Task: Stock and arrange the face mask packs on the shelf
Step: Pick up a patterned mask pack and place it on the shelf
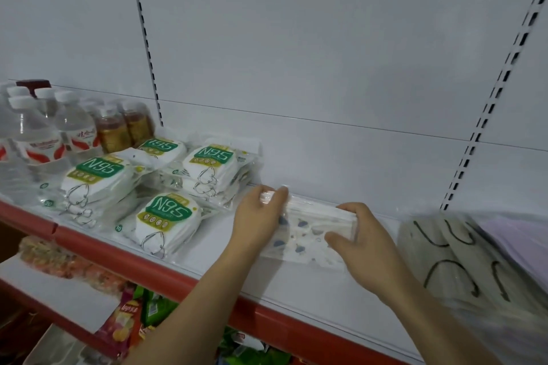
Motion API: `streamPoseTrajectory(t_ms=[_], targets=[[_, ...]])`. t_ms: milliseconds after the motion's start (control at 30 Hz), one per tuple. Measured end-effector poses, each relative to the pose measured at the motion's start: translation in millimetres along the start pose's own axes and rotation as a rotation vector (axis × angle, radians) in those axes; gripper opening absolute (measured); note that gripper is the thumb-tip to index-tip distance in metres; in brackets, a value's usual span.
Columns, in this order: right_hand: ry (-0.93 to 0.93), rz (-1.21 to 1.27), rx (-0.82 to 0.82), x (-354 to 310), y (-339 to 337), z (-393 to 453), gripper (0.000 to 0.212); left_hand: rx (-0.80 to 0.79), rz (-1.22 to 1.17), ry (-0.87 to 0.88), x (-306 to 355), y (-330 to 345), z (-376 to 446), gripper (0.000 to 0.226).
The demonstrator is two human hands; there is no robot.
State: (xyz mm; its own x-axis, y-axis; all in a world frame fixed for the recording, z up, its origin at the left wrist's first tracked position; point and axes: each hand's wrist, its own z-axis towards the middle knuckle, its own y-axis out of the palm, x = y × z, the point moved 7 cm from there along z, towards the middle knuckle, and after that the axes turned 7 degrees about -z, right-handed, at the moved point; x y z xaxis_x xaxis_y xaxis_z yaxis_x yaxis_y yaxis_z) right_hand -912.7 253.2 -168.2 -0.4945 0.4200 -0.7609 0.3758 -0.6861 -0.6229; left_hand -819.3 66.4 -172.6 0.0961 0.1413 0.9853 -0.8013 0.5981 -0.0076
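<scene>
Here both hands (pixel 258 216) (pixel 360 241) grip patterned mask pack (pixel 308 238) on shelf (pixel 296 284).

Water bottles (pixel 29 133), amber jars (pixel 112 132) far left; snack bags (pixel 127 323) below.

Even, diffuse, slightly dim light; soft shadows. Wide-angle bowing of the slotted upright (pixel 501 80); grey mask packs (pixel 456 261) at right motion-blurred.
</scene>
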Motion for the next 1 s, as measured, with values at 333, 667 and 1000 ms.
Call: streamPoseTrajectory(t_ms=[333,667,1000], targets=[[0.057,-0.061,0.128,-42.7,47.6,-5.4,0.035,-0.225,0.106,-0.007,-11.9,-61.8,31.6,0.041],[0.058,0.154,0.241,-71.4,78.5,-11.8,0.028,-0.106,1.085,0.159,-0.9,-186.0,67.1,0.055],[0.057,0.109,0.214,-73.2,86.0,-7.4,0.028,-0.019,0.926,0.005,-17.0,-211.8,72.4,0.044]])
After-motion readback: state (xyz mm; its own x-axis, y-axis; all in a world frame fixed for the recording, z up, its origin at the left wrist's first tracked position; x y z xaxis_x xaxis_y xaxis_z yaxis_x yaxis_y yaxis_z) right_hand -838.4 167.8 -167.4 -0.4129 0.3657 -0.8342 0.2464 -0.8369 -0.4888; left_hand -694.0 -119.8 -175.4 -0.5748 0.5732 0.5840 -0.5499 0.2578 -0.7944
